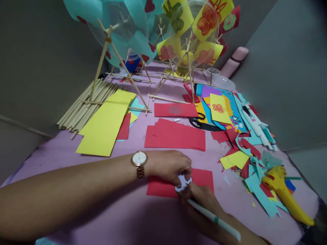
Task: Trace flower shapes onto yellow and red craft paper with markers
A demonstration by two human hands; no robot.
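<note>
A red paper rectangle (203, 177) lies on the table in front of me, with a small white scalloped cutout (183, 182) on top. My left hand (170, 165), a watch on its wrist, has thumb and curled fingers on the cutout and pins it against the paper. In my right hand (201, 200) is a white marker pen (216, 219) with a green band. Its tip, partly hidden by my fingers, is at the cutout's lower edge, where a bit of green shows.
Further back lie red strips (176, 134), black scissors (198, 120) and yellow sheets (106, 122). Wooden sticks (87, 105) are piled at left. Paper scraps (255, 170), markers (255, 126) and a yellow glue gun (283, 194) lie at right. Stick-framed wheels with paper blades (178, 20) stand behind.
</note>
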